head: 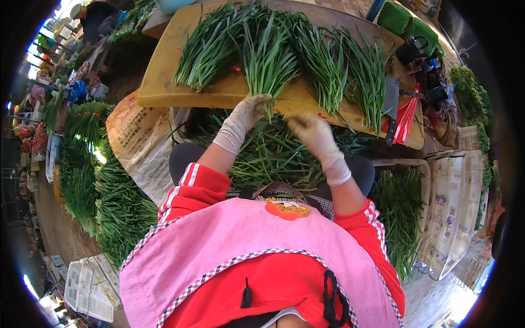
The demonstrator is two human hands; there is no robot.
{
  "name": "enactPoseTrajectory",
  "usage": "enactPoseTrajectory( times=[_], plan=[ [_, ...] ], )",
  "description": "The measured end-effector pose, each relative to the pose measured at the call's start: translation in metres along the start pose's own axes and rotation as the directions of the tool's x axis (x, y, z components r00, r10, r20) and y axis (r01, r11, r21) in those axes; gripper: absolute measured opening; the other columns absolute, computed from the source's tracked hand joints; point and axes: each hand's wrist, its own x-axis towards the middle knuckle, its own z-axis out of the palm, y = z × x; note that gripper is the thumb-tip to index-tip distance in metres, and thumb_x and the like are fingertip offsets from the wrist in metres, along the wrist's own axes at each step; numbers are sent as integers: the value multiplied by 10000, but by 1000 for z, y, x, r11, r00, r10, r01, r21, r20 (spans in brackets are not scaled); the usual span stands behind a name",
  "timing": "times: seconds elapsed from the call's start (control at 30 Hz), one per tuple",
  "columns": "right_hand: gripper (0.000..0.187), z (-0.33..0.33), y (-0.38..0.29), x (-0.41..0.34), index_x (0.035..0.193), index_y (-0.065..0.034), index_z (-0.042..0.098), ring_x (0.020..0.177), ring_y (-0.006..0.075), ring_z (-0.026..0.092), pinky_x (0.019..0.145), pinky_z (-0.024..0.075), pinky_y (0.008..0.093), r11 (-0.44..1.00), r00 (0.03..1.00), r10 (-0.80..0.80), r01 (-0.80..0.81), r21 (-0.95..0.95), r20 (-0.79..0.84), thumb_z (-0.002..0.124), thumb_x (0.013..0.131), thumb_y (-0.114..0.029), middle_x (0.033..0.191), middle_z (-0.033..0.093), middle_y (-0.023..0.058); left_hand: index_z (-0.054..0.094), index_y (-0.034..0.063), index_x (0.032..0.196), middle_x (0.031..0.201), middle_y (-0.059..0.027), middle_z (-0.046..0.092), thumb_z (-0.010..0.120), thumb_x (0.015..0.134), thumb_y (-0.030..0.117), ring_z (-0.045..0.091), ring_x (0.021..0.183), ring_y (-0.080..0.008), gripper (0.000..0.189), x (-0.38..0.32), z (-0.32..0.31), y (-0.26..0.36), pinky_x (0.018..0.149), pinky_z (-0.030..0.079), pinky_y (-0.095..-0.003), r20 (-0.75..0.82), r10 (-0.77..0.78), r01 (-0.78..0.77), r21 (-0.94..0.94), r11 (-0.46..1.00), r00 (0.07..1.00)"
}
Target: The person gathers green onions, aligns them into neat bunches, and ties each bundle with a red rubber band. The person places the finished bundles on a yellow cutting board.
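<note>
My left hand (251, 110), in a thin pale glove, grips the stem ends of a bunch of green leafy stalks (268, 61) at the near edge of a yellow board (164, 78). My right hand (309, 130), gloved too, is blurred just right of those stem ends; whether its fingers hold anything cannot be told. More bunches of the same greens lie beside the held one, to its left (209, 61) and right (322, 65). Below both hands, loose green leaves (275, 151) are heaped before my lap.
A cleaver (391, 106) and red ties (406, 119) lie at the board's right end, near a black lidded mug (411, 49). Bundled greens (119, 209) are stacked at left. A crate of greens (398, 209) and a white plastic basket (453, 205) stand at right. Another person (94, 20) is at upper left.
</note>
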Motion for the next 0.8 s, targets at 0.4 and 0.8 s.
enactPoseTrajectory(
  times=[0.4,0.8],
  plan=[
    [231,-33,20,121,920,-85,671,809,272,633,734,493,359,944,931,-73,-52,-327,-358,662,821,-293,884,657,97,615,15,1035,961,-103,670,639,845,158,640,871,-209,239,-6,-1,-1,800,510,-363,90,-7,10,-36,999,996],
    [70,-88,-20,-2,907,-3,618,750,81,543,709,449,211,971,876,-168,226,75,-452,645,852,-36,863,596,12,620,45,995,984,-73,665,662,847,163,638,877,-200,193,-13,-1,-3,781,522,-359,77,7,12,-247,969,997]
  ],
)
